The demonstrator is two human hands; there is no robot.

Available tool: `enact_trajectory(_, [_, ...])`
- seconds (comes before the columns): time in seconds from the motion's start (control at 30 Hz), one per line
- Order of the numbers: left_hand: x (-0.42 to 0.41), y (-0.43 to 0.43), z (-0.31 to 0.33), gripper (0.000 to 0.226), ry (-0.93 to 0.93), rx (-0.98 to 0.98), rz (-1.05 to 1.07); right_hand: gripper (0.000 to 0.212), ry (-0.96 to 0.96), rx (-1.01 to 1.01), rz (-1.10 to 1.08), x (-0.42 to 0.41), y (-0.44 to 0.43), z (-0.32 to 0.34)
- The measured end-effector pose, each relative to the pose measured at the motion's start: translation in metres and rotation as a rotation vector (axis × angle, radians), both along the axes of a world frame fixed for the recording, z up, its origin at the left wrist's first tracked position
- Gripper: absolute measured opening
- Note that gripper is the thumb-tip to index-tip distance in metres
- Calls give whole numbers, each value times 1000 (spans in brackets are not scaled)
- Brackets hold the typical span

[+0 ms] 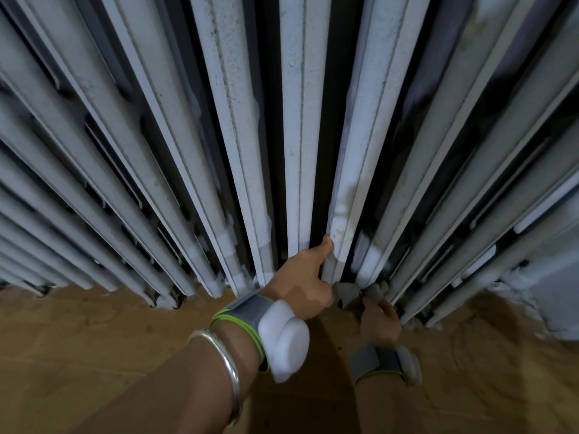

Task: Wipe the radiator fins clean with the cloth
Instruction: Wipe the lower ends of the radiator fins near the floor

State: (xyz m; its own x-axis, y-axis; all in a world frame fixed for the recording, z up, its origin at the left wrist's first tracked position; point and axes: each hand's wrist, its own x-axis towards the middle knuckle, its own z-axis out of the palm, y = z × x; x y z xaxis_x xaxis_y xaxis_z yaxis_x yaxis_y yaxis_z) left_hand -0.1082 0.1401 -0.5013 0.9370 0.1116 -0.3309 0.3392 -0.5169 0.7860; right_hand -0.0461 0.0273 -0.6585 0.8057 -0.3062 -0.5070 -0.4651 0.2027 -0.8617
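Currently: radiator fins (310,120) fill the view, speckled with grime, with dark narrow gaps between them. Left hand (300,283): thumb pressed on one fin's edge, other fingers hidden, so grip cannot be told. Right hand (379,317): fingers clamped on the bunched grey cloth (347,296) at the fin bases, just above the floor (94,355). Risks: cloth snags in a gap; knuckles scrape fin edges.

White radiator fins (300,120), upright, dust-speckled, grey cloth (351,296) bunched against their lower ends
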Motion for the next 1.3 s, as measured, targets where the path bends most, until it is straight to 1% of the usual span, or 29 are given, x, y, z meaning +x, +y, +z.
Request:
enact_trajectory(0.1, [1,1,-1,81,-2,-4,-2,11,-63,27,-5,1,-5,14])
enact_trajectory(0.13, [1,1,-1,82,-5,4,3,11,-76,16,7,0,-6,22])
enact_trajectory(0.2, [2,2,-1,82,-3,21,5,17,-114,26,15,-3,-9,40])
enact_trajectory(0.23, [2,1,0,82,-1,17,-1,16,-152,50,3,-5,-10,49])
enact_trajectory(0.27, [3,2,-1,81,3,26,-5,11,-199,74,2,-7,-10,56])
enact_trajectory(0.3, [3,2,-1,81,3,38,-6,6,-272,54,-1,-9,-11,63])
enact_trajectory(0.4, [3,2,-2,79,-5,58,4,16,-521,-100,-21,-17,-11,86])
enact_trajectory(0.43, [2,1,-2,78,-7,70,4,21,-632,-172,-57,-19,-10,95])
enact_trajectory(0.5, [2,2,-3,78,-12,74,6,21,-869,-331,-92,-19,-9,107])
enact_trajectory(0.53, [3,2,-4,78,-16,70,10,21,-966,-416,-65,-17,-8,109])
enact_trajectory(0.6, [3,2,-5,78,-16,63,12,25,-1045,-527,24,-13,-6,111])
enact_trajectory(0.7, [2,1,-5,80,-19,71,14,25,-1062,-601,70,-7,-5,99])
enact_trajectory(0.8, [1,0,-4,81,-32,61,11,22,-1073,-688,87,0,-9,70])
enact_trajectory(0.87, [2,-1,-5,82,-33,44,21,25,-1065,-720,121,1,-12,50])
enact_trajectory(0.97, [3,1,-9,82,-26,36,42,30,-975,-701,199,-3,-14,26])
enact_trajectory(1.1, [3,-1,-12,79,-38,6,83,28,-994,-714,246,-3,-18,0])
enact_trajectory(1.2, [3,-4,-13,81,-46,-9,107,23,-927,-760,282,-7,-19,-12])
enact_trajectory(1.3, [3,-7,-14,82,-47,-1,110,18,-845,-788,395,-10,-23,-22])
